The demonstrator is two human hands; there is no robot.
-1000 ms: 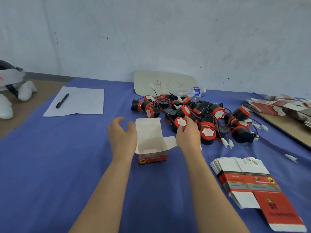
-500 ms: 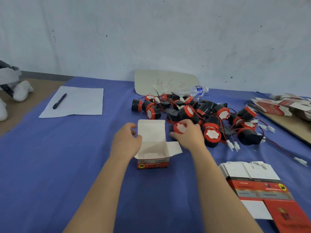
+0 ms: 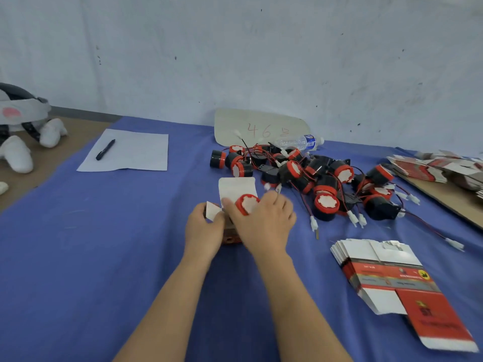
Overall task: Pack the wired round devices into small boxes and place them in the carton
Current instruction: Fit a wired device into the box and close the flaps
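Hands meet at the small box [image 3: 236,194], which stands on the blue cloth [image 3: 104,244] with its white top flap raised toward the wall. The left hand [image 3: 205,231] is clamped on the box's left side, the fingers pinching a white side flap. The right hand [image 3: 264,220] is closed around one round device [image 3: 247,203], red-rimmed with a white face, holding it at the box's open top directly in front of the raised flap; whether the device has entered the box cannot be determined. Behind and to the right of the box lies the pile of devices [image 3: 308,176], black bodies with red rims, red-and-black wires and white connectors tangled together. Beyond that pile, a water bottle [image 3: 298,142] lies on its side before a card marked 46 [image 3: 258,128]. Nearer than the box and to its right sits a stack of flat boxes [image 3: 386,278]; a second stack [image 3: 433,165] rests far right of the box. Behind and left of the box, a pen [image 3: 105,149] lies on a paper sheet [image 3: 130,151].
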